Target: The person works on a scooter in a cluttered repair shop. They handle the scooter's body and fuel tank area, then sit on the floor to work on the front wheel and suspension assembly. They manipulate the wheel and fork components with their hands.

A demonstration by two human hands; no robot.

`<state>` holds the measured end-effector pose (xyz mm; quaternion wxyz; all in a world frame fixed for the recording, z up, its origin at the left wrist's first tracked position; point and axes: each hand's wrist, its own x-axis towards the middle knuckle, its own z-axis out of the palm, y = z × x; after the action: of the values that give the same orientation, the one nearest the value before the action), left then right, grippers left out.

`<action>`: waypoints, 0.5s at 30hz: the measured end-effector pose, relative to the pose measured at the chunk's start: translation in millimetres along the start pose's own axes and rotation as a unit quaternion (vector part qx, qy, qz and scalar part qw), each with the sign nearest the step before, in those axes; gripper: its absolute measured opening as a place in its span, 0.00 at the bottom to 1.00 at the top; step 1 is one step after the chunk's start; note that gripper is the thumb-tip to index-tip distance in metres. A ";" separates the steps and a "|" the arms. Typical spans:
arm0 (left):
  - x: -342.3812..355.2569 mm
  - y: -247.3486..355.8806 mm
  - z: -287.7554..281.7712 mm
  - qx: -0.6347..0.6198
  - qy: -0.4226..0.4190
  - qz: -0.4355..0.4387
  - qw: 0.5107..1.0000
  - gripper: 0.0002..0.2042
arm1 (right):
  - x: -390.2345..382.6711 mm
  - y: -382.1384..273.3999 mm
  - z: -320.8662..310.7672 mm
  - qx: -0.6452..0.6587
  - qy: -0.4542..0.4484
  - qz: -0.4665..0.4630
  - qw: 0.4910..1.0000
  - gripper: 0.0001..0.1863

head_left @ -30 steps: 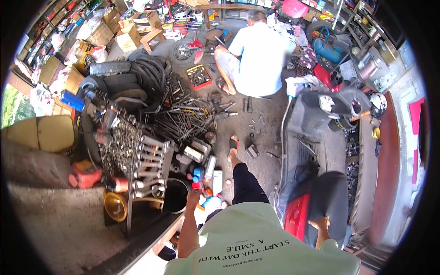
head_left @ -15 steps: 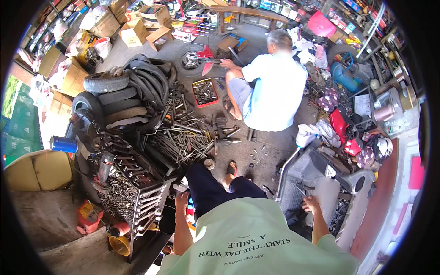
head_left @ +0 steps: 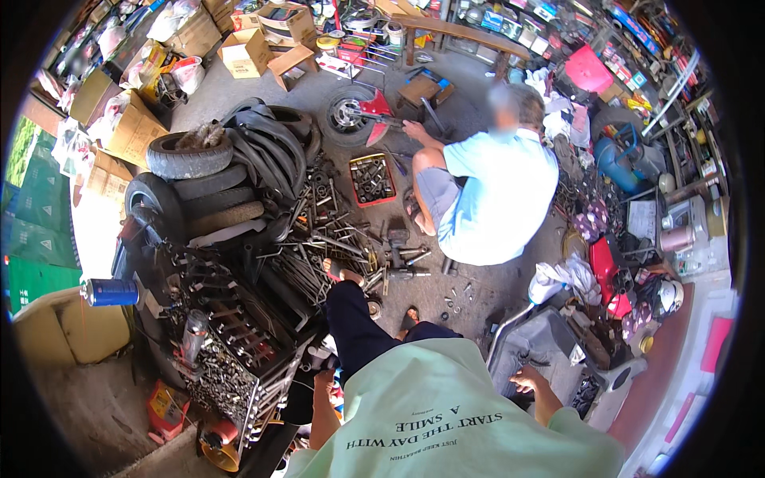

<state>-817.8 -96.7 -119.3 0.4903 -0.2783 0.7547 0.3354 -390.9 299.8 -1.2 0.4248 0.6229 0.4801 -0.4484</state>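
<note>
My left hand (head_left: 324, 384) hangs beside my left leg, next to the rack of wrenches (head_left: 263, 382); its fingers are too unclear to read. My right hand (head_left: 527, 380) is held out over the grey scooter footboard (head_left: 518, 350), fingers loosely apart with nothing visible in them. My left foot (head_left: 344, 272) is stepping among the scattered tools and metal rods (head_left: 319, 243), while my right foot (head_left: 411, 317) is on the concrete floor. Ahead, a person (head_left: 498, 199) in a light shirt squats with a hand on the front fork of a wheel (head_left: 347, 115).
Stacked tires (head_left: 195, 155) and a metal tool cart (head_left: 215, 319) crowd the left. A red tray of sockets (head_left: 372, 177) sits beside the person. Cardboard boxes (head_left: 243, 52) line the back. A red plastic part (head_left: 602, 263) and piled rags (head_left: 562, 279) lie at the right.
I have moved forward, my left foot swinging ahead onto the tool area. The scooter seat has dropped out of sight behind me. The other person appears nearer and lower in view.
</note>
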 end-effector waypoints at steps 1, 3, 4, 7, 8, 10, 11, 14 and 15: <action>8.4 4.4 0.5 0.004 0.013 -0.003 1.000 0.15 | 2.6 -22.2 -9.8 -0.022 0.024 -0.013 0.999 0.16; 22.8 21.1 -3.1 -0.004 0.004 -0.010 1.000 0.19 | 20.4 -65.1 -37.5 -0.080 0.052 -0.045 0.994 0.15; 24.4 38.4 -0.6 -0.018 0.003 -0.005 1.000 0.17 | 28.1 -90.9 -55.3 -0.146 0.081 -0.084 0.982 0.14; 49.3 69.8 -16.9 -0.103 -0.061 -0.031 0.992 0.13 | 55.8 -193.1 -106.4 -0.408 0.220 -0.288 0.838 0.19; 46.1 85.8 -14.7 -0.086 0.011 -0.017 0.996 0.13 | 56.0 -233.3 -117.9 -0.384 0.305 -0.328 0.807 0.19; 18.3 125.0 -29.0 -0.127 0.022 -0.018 0.992 0.14 | 7.0 -332.5 -129.8 -0.290 0.339 -0.338 0.829 0.17; 3.8 131.1 -41.1 -0.123 0.024 -0.035 0.992 0.14 | -40.5 -387.9 -128.0 -0.210 0.324 -0.322 0.864 0.16; -2.0 190.1 -73.2 -0.104 0.025 -0.046 0.993 0.14 | -83.5 -478.9 -116.6 0.032 0.217 -0.381 0.898 0.14; -6.7 209.3 -84.2 -0.086 0.026 -0.052 0.995 0.13 | -90.8 -489.7 -106.4 0.079 0.198 -0.411 0.887 0.13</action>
<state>-1018.7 -32.0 -39.5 0.4611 -0.3669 0.7203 0.3660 -866.6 469.5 63.4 0.0486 0.4770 0.7302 -0.4867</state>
